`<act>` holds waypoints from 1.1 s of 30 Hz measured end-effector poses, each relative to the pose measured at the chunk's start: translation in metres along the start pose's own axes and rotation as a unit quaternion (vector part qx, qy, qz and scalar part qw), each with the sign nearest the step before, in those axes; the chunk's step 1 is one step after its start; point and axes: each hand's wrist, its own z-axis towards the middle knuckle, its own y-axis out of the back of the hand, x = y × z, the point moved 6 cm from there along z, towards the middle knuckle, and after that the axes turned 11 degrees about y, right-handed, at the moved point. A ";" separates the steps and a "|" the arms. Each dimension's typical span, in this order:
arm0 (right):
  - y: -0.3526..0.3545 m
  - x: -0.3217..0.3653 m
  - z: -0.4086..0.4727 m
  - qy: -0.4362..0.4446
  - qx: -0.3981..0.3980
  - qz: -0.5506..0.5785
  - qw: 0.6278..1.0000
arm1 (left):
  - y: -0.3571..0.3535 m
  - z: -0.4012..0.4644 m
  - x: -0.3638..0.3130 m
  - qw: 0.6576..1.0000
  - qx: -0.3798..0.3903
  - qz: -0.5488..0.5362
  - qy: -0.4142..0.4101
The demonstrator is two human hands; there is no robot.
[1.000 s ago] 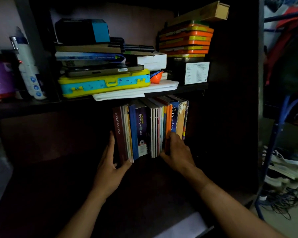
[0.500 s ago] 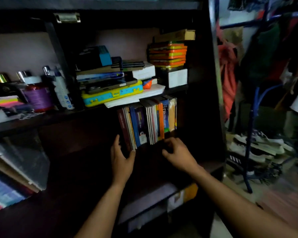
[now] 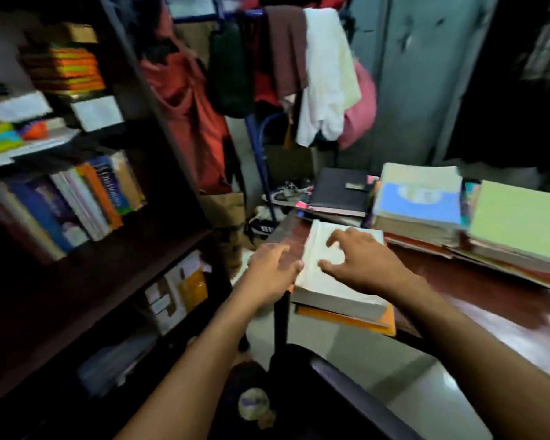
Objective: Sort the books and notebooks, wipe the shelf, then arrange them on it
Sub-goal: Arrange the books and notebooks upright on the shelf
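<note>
A thick white-covered book (image 3: 323,281) lies on an orange book (image 3: 346,319) at the near corner of a reddish table (image 3: 477,290). My right hand (image 3: 365,265) hovers over the white cover with fingers spread and loosely bent. My left hand (image 3: 270,274) reaches the book's left edge, fingers relaxed; whether it touches is blurred. A row of upright books (image 3: 73,204) stands on the dark shelf (image 3: 86,274) at the left. More stacks of books and notebooks (image 3: 419,204) and a green-covered pile (image 3: 518,227) sit further back on the table.
A black notebook (image 3: 340,192) lies at the table's far left corner. Clothes (image 3: 324,77) hang on a blue rack behind. The upper shelf holds orange boxes (image 3: 64,69) and a pencil case (image 3: 0,142). A dark chair edge (image 3: 346,385) is below my arms.
My view swung right from the shelf to the table. Both hands left the upright row of books and now reach the white book on the table corner.
</note>
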 end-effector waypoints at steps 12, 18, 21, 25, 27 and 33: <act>-0.054 -0.112 -0.007 -0.187 0.064 0.182 0.963 | -0.061 -0.005 0.000 0.935 0.108 -0.244 0.232; -0.069 -0.096 -0.004 -0.143 0.056 0.300 0.941 | -0.055 -0.033 0.030 0.904 0.152 -0.318 0.243; -0.072 -0.038 -0.008 -0.097 0.077 0.345 0.930 | -0.032 -0.054 0.059 0.896 0.097 -0.369 0.229; -0.073 0.059 0.010 0.011 0.077 0.402 0.912 | 0.037 -0.089 0.112 0.886 -0.017 -0.415 0.205; -0.066 0.115 0.031 0.072 0.066 0.399 0.912 | 0.079 -0.108 0.138 0.877 -0.079 -0.432 0.194; -0.077 0.287 0.083 0.226 0.123 0.355 0.899 | 0.194 -0.153 0.217 0.826 -0.216 -0.483 0.194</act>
